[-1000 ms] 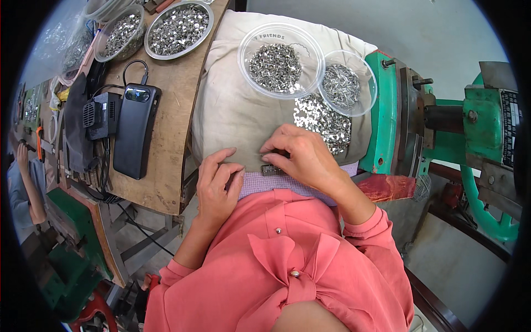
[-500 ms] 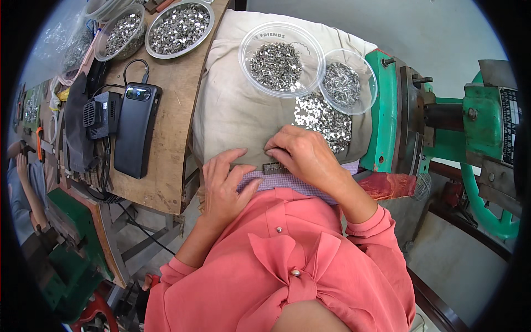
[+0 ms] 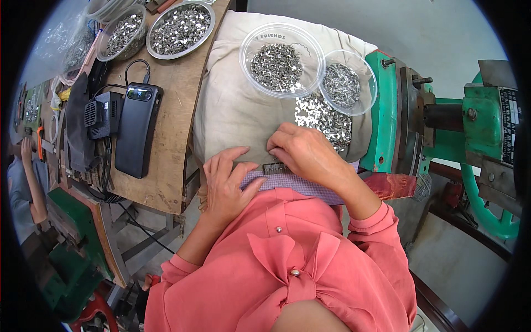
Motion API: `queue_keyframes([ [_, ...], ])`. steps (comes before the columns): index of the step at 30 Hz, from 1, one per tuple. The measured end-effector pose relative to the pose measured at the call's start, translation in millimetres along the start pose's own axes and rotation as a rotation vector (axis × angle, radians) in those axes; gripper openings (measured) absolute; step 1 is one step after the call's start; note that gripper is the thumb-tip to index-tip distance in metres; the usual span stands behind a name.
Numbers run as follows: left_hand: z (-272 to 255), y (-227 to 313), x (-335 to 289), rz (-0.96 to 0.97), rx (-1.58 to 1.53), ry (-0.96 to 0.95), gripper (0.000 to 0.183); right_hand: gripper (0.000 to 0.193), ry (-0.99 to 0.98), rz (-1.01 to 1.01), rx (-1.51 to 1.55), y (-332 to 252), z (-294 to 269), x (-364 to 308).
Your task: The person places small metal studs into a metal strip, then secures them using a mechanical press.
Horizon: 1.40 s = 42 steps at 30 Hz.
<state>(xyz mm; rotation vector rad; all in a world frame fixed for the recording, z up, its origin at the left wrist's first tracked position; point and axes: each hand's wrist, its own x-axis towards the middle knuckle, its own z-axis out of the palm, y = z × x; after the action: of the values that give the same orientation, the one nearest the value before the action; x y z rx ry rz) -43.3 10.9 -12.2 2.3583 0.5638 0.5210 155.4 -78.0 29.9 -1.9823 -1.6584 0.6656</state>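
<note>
A small dark metal block with slots lies at the near edge of the cloth-covered surface, between my two hands. My left hand rests to its left, fingers apart, with nothing seen in it. Over the block's right end is my right hand, thumb and forefinger pinched together; whatever they hold is hidden. Beyond that hand, a pile of small shiny metal pieces is spread on the cloth. Two clear plastic tubs stand behind: a larger round tub with small metal parts, and a smaller tub with thin pin-like pieces.
On the wooden table to the left are a black power bank, cables and two bowls of metal pieces, one a steel bowl. A green machine stands close on the right. Another person's arm shows at far left.
My right hand has shifted very slightly, its fingers still pinched. My left hand has barely moved. At far left, the other person's arm has shifted.
</note>
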Motion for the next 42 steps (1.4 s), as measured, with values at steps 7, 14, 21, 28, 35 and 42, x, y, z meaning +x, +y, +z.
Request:
queue_keyframes([
  [7,1,0,6,0.013,0.010,0.000,0.032,0.009,0.149,0.027,0.237,3,-13,-2],
  [14,1,1,9,-0.005,-0.005,0.006,0.032,0.008,0.117,0.277,0.405,1,-19,-8],
  [21,1,-2,9,0.005,-0.013,0.010,0.033,0.010,0.083,0.090,0.388,3,-2,-10],
  [28,2,-3,8,0.017,-0.004,0.015,0.034,0.011,0.059,0.023,0.217,-2,9,-10],
  [35,2,0,8,0.005,0.010,-0.009,0.033,0.012,0.085,0.045,0.178,-6,13,-11],
  [42,2,1,10,0.010,0.008,-0.018,0.032,0.011,0.268,0.019,0.189,-4,-7,-27],
])
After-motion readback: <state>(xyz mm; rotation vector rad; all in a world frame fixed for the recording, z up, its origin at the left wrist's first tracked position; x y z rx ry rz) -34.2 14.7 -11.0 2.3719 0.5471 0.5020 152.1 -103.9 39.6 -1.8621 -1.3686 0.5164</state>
